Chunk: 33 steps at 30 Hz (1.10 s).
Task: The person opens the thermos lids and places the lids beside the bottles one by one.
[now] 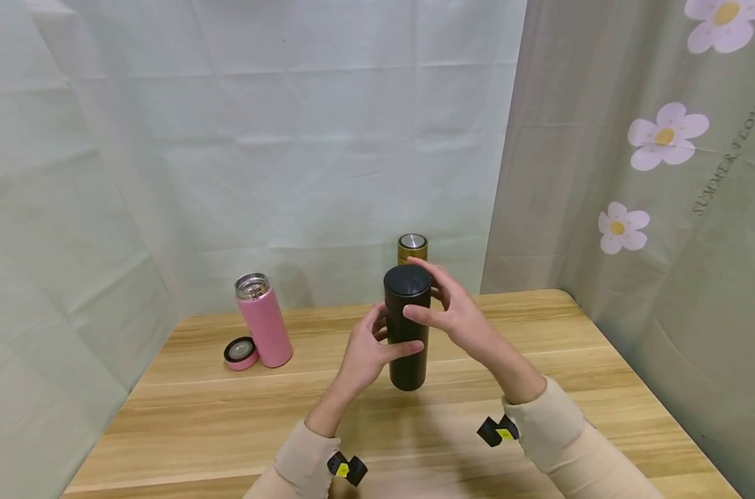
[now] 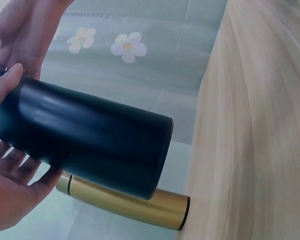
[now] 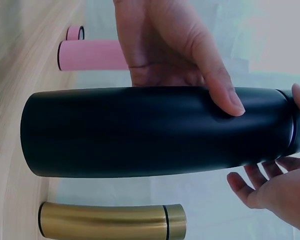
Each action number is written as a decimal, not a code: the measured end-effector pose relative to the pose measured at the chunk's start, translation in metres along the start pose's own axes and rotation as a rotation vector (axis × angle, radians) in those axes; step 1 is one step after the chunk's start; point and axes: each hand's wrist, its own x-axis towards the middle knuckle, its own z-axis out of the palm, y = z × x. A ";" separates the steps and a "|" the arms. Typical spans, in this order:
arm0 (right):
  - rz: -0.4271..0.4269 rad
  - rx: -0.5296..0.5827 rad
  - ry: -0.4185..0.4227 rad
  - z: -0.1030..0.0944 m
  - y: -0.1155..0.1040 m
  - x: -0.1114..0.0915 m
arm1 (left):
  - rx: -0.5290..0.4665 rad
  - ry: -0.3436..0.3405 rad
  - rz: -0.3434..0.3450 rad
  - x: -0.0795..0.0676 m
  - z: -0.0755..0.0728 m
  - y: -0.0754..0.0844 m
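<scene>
A black thermos with its black lid on stands nearly upright in both hands. In the left wrist view, its base shows apart from the wooden table. My left hand grips the middle of the body, thumb across the near side. Higher up, my right hand holds the thermos around its lid end, with the thumb near the seam. Behind it stands a gold thermos with its lid on, partly hidden in the head view.
To the left, an open pink thermos stands on the wooden table, its steel mouth uncovered. Its pink lid lies beside it, inner side up. Pale curtains hang behind the table and at its sides.
</scene>
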 end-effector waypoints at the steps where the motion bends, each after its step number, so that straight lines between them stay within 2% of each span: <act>1: 0.014 0.003 -0.001 0.000 0.000 0.000 | 0.000 0.001 -0.001 0.000 0.000 0.000; 8: 0.068 0.020 0.045 0.005 0.001 0.001 | -0.002 -0.001 0.006 0.001 0.000 -0.001; 11: 0.034 0.003 0.060 0.004 0.003 0.001 | -0.005 -0.002 0.006 0.001 0.000 -0.001; 16: -0.050 -0.008 0.016 0.001 0.005 0.001 | -0.006 0.006 0.004 0.000 0.000 -0.001; 20: -0.001 0.038 0.001 0.000 0.004 0.000 | -0.003 0.005 0.005 0.000 0.000 -0.001; 26: 0.046 0.053 0.033 0.002 0.003 0.000 | -0.001 0.003 0.003 0.000 0.001 -0.001; 33: -0.027 0.048 0.009 0.000 0.004 0.001 | -0.007 0.006 -0.003 0.001 0.001 0.000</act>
